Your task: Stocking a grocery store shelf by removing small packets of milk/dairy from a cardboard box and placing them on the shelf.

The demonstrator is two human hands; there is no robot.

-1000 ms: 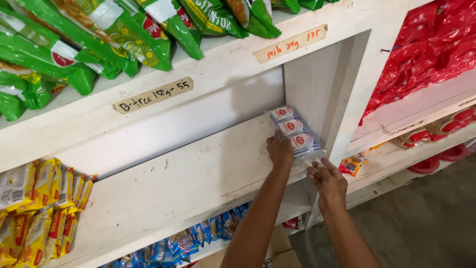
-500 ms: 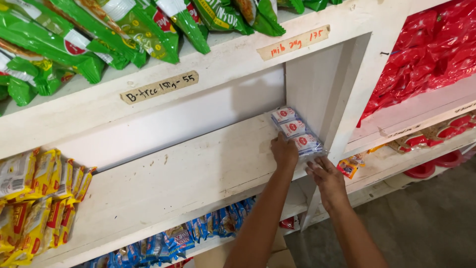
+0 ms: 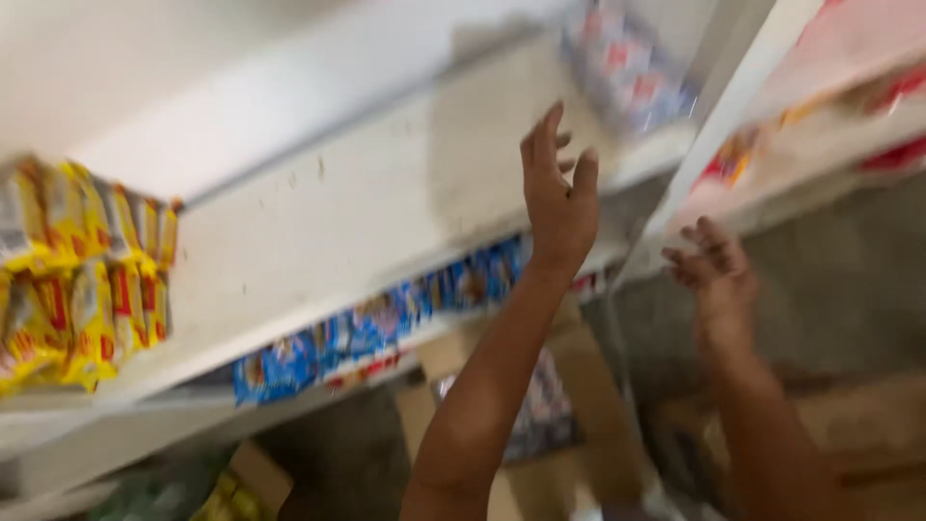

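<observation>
Two empty hands: left hand (image 3: 558, 198), right hand (image 3: 712, 265)

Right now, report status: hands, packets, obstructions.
Left hand empty, fingers spread, raised over the white shelf. Right hand empty, below the shelf edge. Stacked packets at the shelf's back corner, untouched. Nothing between hands and packets.

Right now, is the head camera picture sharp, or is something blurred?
Head view: strong motion blur smears everything; the left hand and right hand are soft-edged, both empty; the stack of packets on the white shelf is only a pale smudge; yellow packets streak at left.
</observation>
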